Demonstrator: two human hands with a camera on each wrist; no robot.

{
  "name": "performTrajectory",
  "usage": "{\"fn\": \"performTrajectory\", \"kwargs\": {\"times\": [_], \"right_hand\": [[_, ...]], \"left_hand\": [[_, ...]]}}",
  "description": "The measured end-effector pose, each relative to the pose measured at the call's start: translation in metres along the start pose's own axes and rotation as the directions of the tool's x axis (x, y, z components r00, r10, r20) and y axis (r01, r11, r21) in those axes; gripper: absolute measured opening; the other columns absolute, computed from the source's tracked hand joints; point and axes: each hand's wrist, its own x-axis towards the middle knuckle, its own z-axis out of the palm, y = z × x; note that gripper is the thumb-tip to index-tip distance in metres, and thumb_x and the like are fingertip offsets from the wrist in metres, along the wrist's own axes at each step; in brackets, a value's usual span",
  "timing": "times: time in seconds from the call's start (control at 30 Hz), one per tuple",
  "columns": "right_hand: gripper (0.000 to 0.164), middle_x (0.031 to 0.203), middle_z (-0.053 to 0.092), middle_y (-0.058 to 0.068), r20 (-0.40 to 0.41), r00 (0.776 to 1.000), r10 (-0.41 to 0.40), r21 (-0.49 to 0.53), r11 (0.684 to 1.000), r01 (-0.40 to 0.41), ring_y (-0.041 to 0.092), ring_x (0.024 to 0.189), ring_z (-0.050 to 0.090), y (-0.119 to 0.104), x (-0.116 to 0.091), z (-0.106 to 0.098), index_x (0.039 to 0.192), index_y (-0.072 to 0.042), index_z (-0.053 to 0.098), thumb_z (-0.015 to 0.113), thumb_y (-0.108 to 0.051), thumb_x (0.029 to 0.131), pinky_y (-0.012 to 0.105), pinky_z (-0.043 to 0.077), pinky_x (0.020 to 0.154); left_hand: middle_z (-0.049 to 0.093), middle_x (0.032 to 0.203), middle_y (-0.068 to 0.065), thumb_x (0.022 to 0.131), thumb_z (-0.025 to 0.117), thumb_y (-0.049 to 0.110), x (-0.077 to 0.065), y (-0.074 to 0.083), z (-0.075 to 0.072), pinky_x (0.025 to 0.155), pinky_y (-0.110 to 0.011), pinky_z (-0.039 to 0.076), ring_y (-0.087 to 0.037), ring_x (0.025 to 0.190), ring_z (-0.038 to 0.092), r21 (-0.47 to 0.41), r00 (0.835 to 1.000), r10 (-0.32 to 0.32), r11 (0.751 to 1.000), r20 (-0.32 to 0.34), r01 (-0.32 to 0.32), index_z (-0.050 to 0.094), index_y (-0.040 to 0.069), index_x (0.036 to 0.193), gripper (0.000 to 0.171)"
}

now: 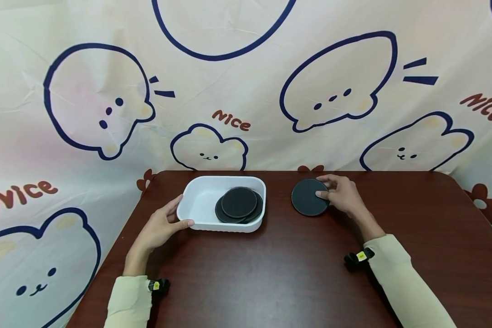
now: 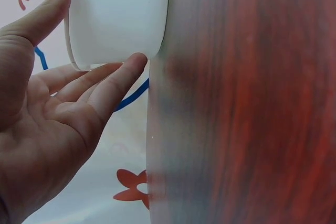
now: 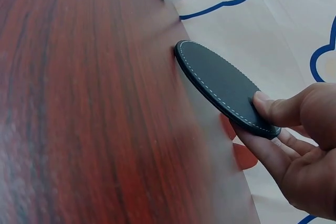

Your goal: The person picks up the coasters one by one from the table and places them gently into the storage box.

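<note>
A black round coaster [image 1: 307, 197] with pale stitching round its edge is pinched by my right hand [image 1: 343, 193]. In the right wrist view the thumb lies on top of the coaster [image 3: 226, 85] and the fingers are underneath; it appears tilted there. To the left sits a white rectangular tub [image 1: 201, 200], whose left end my left hand [image 1: 160, 228] holds, thumb at the front corner and fingers along the side. Inside the tub's right half, black coasters [image 1: 239, 202] lie in an overlapping pile. The left wrist view shows only the tub's outer wall [image 2: 118, 19].
Both things are near the back edge of a dark red-brown wooden table [image 1: 279, 269]. Behind it hangs a pale cloth [image 1: 266, 100] printed with cartoon bears, which also covers the sides. A black wrist camera [image 1: 357, 258] is strapped at the right sleeve.
</note>
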Motion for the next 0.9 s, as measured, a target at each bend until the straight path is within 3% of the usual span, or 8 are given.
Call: {"fn": "performTrajectory", "kwargs": {"times": [0.37,0.67,0.9], "right_hand": [[0.049,0.13,0.071,0.028,0.04,0.999,0.029,0.15,0.988,-0.035,0.017,0.089,0.077,-0.008,-0.002,0.0,0.149,-0.005,0.061,0.074,-0.01,0.102,0.029,0.067,0.073],[0.054,0.141,0.064,0.031,0.086,0.996,0.035,0.287,0.956,-0.058,0.012,0.094,0.075,-0.016,-0.005,0.0,0.154,-0.003,0.055,0.072,-0.014,0.104,0.026,0.066,0.079],[0.056,0.136,0.065,0.025,0.103,0.995,-0.001,0.376,0.926,-0.038,0.008,0.092,0.075,-0.018,-0.007,0.002,0.155,-0.001,0.053,0.073,-0.014,0.104,0.025,0.065,0.079]], "left_hand": [[0.039,0.169,-0.028,0.094,0.085,0.032,0.001,-0.001,0.0,0.111,-0.053,0.052,-0.044,0.146,0.055,-0.009,1.0,0.006,1.0,0.013,-0.006,0.023,0.005,0.171,0.102],[0.038,0.169,-0.028,0.095,0.085,0.03,0.001,-0.001,0.0,0.11,-0.052,0.053,-0.044,0.146,0.055,-0.013,1.0,0.014,1.0,0.016,-0.014,0.023,0.004,0.171,0.102],[0.038,0.17,-0.028,0.095,0.085,0.032,0.001,0.0,0.0,0.111,-0.053,0.052,-0.045,0.146,0.055,0.001,1.0,0.002,1.0,0.013,-0.002,0.023,0.004,0.171,0.102]]}}
